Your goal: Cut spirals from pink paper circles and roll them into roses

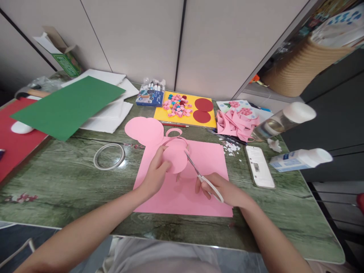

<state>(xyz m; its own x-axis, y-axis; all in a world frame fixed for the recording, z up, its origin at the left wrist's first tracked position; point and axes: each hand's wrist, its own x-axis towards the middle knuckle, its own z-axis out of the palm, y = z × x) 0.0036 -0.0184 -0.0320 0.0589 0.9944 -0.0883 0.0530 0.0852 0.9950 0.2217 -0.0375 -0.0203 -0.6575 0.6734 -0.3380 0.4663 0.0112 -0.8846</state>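
Note:
My left hand (pixel 156 171) pinches a pink paper circle (pixel 176 157) and holds it just above a large pink sheet (pixel 170 197) on the table. My right hand (pixel 220 189) grips white-handled scissors (pixel 202 178), whose blades reach up to the circle's right edge. A thin curled strip of pink paper (pixel 178 139) arches off the top of the circle. Cut pink circles (pixel 145 131) lie beyond the sheet to the left.
A tape ring (pixel 109 156) lies left of the sheet, a phone (pixel 259 166) to its right. Green paper (pixel 68 104), a red sheet (pixel 14 144), a marker box (pixel 150 94), a yellow board with small discs (pixel 182 108), pink scraps (pixel 237 123) and two bottles (pixel 284 119) ring the table.

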